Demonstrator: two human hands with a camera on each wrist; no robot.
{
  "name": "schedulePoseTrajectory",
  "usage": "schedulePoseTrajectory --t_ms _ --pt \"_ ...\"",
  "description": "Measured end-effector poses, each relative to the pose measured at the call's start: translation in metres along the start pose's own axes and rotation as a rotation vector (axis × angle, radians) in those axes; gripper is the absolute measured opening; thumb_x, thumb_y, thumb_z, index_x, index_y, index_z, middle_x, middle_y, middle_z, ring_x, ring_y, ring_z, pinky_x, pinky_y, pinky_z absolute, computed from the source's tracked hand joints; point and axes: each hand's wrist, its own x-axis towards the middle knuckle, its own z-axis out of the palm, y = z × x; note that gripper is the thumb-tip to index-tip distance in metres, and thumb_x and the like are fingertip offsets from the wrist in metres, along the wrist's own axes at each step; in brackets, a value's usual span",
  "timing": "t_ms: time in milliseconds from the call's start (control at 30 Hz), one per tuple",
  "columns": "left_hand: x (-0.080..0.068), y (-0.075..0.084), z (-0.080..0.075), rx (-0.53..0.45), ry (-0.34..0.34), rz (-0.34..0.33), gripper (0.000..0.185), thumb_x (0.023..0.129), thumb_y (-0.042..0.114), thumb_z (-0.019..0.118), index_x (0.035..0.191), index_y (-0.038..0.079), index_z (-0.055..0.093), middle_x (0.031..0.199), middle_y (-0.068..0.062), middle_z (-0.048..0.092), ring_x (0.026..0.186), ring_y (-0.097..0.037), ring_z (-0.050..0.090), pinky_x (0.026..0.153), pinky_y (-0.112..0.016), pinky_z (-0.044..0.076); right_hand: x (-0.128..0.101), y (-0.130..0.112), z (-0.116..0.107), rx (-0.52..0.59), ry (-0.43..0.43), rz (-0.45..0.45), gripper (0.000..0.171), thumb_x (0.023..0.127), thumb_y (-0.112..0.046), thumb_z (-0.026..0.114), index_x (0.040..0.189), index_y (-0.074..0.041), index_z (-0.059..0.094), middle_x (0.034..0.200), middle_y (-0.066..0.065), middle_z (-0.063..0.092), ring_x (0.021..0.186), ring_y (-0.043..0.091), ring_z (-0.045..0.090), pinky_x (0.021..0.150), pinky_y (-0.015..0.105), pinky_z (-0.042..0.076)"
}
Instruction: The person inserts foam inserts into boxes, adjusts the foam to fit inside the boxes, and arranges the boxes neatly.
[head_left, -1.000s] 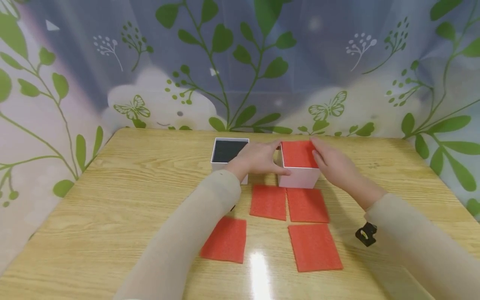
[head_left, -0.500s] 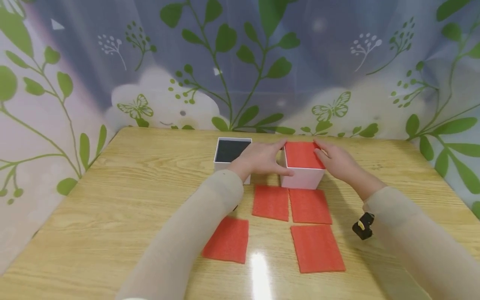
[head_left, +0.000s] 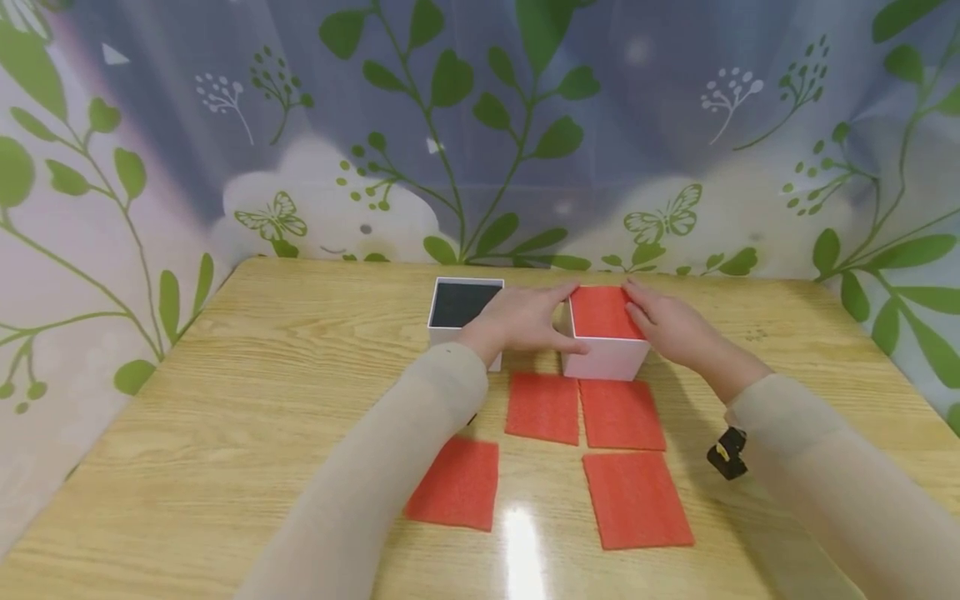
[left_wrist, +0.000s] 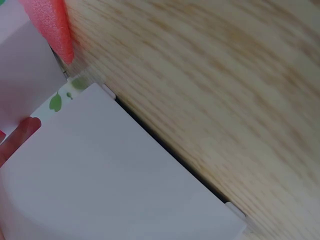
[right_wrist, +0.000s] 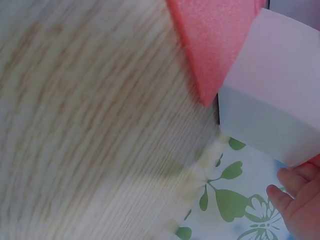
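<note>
Right of the dark-topped box (head_left: 463,303), the red-topped box (head_left: 604,358) was touched by the left hand (head_left: 521,320), thumb and forefinger spread, and by the right hand (head_left: 673,325), fingers loosely extended (both arms (head_left: 375,458) were outstretched).

a wood-grained table (head_left: 247,375) carries two white boxes (head_left: 606,360) — and, in front of them, four red squares (head_left: 637,500).

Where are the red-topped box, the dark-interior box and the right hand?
Red-topped box (head_left: 606,360), head view: front wall.
Dark-interior box (head_left: 443,336), head view: front wall.
Right hand (head_left: 677,327), head view: its back.
</note>
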Motion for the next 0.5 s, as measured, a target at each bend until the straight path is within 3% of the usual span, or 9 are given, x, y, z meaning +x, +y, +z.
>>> schedulePoseTrajectory --t_ms 500 --pt "0.0015 -0.001 0.0005 -0.001 0.017 0.021 0.099 0.072 0.077 0.052 0.15 0.026 0.021 0.142 0.008 0.042 0.121 -0.014 0.047 0.096 -0.036 0.038 0.0019 -0.0076 -0.0053 -0.088 -0.051 -0.029 0.047 0.099 -0.01 0.038 0.145 -0.003 0.03 0.146 0.032 0.017 0.123 0.05 0.035 0.098 0.058 0.03"
